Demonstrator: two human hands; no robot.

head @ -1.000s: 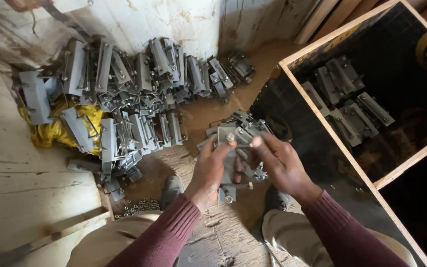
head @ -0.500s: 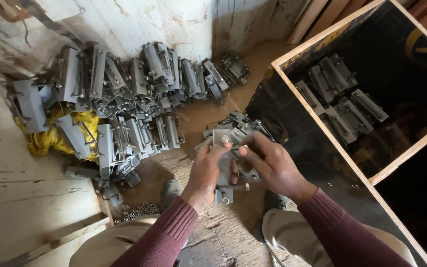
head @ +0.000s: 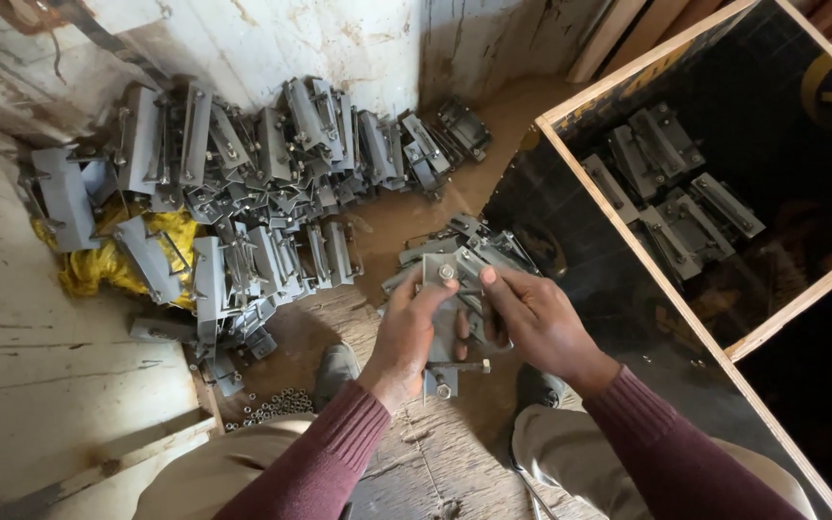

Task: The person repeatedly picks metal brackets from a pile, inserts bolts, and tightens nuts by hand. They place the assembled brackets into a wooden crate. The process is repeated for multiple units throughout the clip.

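Worn wooden floor (head: 455, 453) against whitewashed wall (head: 339, 39). Left hand (head: 411, 337) and right hand (head: 532, 323) closed on grey metal bolted bracket (head: 447, 289) at centre. Grey bracket heap (head: 243, 193) over yellow sack (head: 108, 260) left; wood-rimmed black crate (head: 647, 260) right, yellow mark in corner.

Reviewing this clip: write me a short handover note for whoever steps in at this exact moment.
Left hand and right hand both grip one grey metal bracket with a bolt, held over the wooden floor.
A large pile of like brackets lies by the wall; loose nuts sit near the left knee.
A few brackets already lie in the wooden crate.
Most remain outside it.
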